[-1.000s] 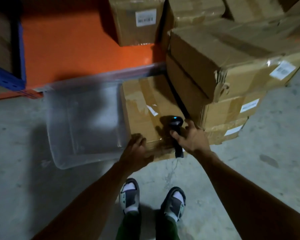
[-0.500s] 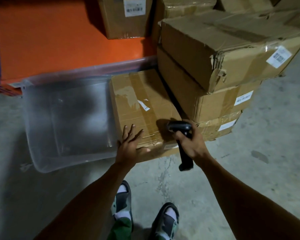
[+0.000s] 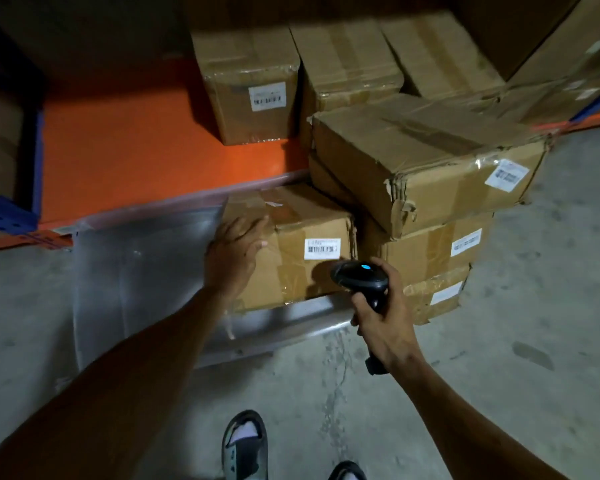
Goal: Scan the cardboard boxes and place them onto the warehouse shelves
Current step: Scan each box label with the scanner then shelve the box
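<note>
A taped cardboard box (image 3: 298, 268) sits inside a clear plastic bin (image 3: 136, 278) on the floor, its white barcode label (image 3: 322, 248) facing me. My left hand (image 3: 234, 256) lies with straight fingers against the box's left front corner. My right hand (image 3: 383, 313) grips the handle of a black barcode scanner (image 3: 359, 276) with a blue light on top. The scanner's head sits just below the label.
A stack of three worn boxes (image 3: 426, 174) stands on the floor right of the bin. The orange shelf deck (image 3: 125, 150) behind holds several boxes, one labelled (image 3: 250, 95). A blue upright (image 3: 4, 209) is at left. Grey concrete floor (image 3: 534, 358) and my sandalled feet lie below.
The box has tipped up, so its labelled face now shows. My left hand shifted to its left corner. My right hand raised the scanner to the label.
</note>
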Action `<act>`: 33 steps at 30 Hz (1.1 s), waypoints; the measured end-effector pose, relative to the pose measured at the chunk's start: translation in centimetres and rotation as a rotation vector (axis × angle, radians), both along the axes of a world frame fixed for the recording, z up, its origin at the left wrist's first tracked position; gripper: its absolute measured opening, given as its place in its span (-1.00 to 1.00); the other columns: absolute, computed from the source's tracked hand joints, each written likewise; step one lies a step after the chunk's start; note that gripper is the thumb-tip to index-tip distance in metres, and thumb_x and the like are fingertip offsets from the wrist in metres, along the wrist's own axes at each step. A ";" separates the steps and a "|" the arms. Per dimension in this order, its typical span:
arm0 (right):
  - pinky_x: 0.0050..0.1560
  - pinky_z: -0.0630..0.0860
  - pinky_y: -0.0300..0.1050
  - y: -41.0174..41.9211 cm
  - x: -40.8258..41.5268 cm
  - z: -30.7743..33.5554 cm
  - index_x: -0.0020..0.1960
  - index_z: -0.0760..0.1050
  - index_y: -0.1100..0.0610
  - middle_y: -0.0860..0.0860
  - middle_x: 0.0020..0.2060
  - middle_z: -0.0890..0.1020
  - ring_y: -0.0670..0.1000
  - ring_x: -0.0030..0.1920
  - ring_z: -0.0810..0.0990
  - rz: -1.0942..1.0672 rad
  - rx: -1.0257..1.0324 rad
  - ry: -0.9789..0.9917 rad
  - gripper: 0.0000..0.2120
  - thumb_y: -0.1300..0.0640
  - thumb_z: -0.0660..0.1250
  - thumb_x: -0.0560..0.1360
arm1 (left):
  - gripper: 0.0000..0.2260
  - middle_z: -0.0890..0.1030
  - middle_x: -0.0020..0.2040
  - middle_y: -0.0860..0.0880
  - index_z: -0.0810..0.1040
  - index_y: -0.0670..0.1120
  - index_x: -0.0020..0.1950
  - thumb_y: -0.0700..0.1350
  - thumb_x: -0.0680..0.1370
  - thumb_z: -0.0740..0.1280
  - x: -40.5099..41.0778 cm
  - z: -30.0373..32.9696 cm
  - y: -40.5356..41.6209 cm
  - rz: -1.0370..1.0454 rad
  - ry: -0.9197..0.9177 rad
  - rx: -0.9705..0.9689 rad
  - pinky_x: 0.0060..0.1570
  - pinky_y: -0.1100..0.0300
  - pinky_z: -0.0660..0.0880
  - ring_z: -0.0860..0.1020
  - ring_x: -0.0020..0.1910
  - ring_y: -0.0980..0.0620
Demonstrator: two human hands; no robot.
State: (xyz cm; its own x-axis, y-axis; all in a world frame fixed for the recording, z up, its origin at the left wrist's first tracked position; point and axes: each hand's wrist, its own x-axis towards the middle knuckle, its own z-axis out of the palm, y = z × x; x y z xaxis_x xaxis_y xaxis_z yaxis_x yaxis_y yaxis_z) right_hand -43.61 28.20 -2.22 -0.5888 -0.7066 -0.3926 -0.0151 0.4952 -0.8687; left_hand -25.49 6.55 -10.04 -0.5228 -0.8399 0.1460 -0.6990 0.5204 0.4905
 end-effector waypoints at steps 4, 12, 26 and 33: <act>-0.07 0.42 -0.60 -4.7 0.4 2.1 0.47 0.32 -0.13 -0.32 0.15 0.46 -0.41 0.05 0.49 -0.042 -0.073 -0.031 -0.44 0.17 0.43 0.58 | -0.40 0.39 0.46 -0.17 0.19 0.32 0.48 -0.15 0.52 0.18 -1.6 0.9 -1.7 -0.075 -0.170 0.019 0.20 -0.30 0.40 0.33 0.43 -0.27; 0.26 0.49 -0.17 -7.6 0.7 2.7 0.44 0.33 -0.23 -0.14 0.19 0.59 -0.08 0.22 0.58 -0.066 -0.096 0.029 -0.44 -0.10 0.47 0.53 | -0.02 -0.32 0.60 -0.09 -0.15 0.39 0.54 0.62 0.23 0.20 -0.8 0.3 -2.4 -0.105 -0.369 0.004 0.30 -0.48 -0.28 -0.28 0.54 -0.32; 0.09 0.43 -0.28 -11.2 1.4 5.3 0.44 0.27 -0.23 -0.21 0.01 0.56 -0.16 0.01 0.55 -0.051 -0.080 0.119 -0.49 -0.15 0.41 0.57 | -0.37 -0.14 0.62 -0.16 -0.12 0.30 0.57 0.45 0.53 -0.18 -3.1 1.0 -7.0 -0.004 -0.382 0.018 0.43 -0.41 -0.18 -0.14 0.57 -0.31; 0.17 0.42 -0.18 -13.7 1.0 6.6 0.49 0.28 -0.14 -0.07 0.06 0.54 -0.04 0.09 0.51 -0.058 -0.036 0.173 -0.46 -0.17 0.38 0.59 | -0.23 -0.41 0.57 -0.07 -0.44 0.39 0.43 0.60 0.33 -0.19 -2.5 1.6 -8.0 -0.004 -0.441 0.155 0.39 -0.31 -0.41 -0.41 0.52 -0.22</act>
State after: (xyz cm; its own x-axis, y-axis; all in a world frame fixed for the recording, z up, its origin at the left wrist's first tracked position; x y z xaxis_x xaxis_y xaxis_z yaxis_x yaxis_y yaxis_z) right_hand -42.66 14.45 4.42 -0.6855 -0.6812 -0.2568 -0.1382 0.4681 -0.8728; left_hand -28.02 -1.45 -8.40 -0.5101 -0.8321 -0.2177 -0.8563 0.4677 0.2190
